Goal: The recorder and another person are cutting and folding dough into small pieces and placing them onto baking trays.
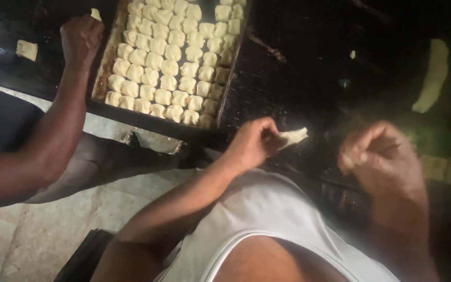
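- The person's left hand (254,143) pinches a small flattened piece of pale dough (294,136) between fingertips and thumb, holding it just above the near edge of the dark table (298,62)
- Risk, as a judgement: the dough is held only by one end, so its free end could sag, stretch or tear off and drop past the table's near edge onto the white shirt (267,219)
- The right hand (379,162) is blurred and looks loosely curled; I cannot tell whether it holds anything
- The left wrist is bent, fingers pointing right towards the other hand; the two hands are near but apart
- A dark baking tray (155,121) packed with rows of shaped dough pieces sits at the table's far left, overhanging the near edge; a knock could tip it
- Another person's fist (81,37) is clenched just beside the tray's left rim
- A long strip of dough (433,73) lies towards the table's right edge
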